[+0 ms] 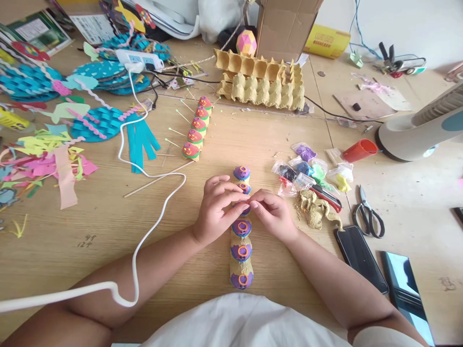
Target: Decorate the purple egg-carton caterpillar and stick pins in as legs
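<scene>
Thumb and forefinger of the left hand (217, 209) are together at the tips; so light a grip suits fine work. Any piece held is too small to tell. Below, the purple-topped carton strip (241, 267) lies on the surface (202, 279), best left unpressed. The right hand (277, 217) mirrors that pinch, tips together.

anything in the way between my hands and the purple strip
Nothing visible: the left hand and right hand meet directly over the purple strip. The white cable crosses the view of the left forearm, not the strip.
</scene>
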### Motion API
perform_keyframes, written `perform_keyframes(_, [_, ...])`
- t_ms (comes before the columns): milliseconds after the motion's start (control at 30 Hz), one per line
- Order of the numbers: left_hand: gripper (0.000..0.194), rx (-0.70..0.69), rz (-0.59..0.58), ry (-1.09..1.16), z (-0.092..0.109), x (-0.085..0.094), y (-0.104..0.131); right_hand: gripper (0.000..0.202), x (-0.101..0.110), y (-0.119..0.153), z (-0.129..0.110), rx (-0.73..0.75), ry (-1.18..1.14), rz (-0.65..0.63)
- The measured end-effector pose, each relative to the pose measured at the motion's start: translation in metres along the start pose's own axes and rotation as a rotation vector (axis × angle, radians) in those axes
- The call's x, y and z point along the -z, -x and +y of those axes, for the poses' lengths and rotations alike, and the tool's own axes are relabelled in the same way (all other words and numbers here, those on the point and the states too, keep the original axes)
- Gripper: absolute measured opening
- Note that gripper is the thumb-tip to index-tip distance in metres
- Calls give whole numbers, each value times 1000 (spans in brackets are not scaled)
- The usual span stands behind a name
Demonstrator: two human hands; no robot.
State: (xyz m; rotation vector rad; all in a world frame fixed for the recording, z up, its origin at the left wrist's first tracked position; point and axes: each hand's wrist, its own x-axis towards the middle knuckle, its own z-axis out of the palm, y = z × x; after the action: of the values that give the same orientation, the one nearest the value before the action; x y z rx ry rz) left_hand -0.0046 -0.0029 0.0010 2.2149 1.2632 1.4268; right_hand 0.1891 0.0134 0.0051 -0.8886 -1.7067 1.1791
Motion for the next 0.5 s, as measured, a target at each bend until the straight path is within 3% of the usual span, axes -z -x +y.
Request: perform_keyframes(500, [18, -18, 18, -27, 0, 0, 1, 22, -2, 2, 1, -57, -44, 28])
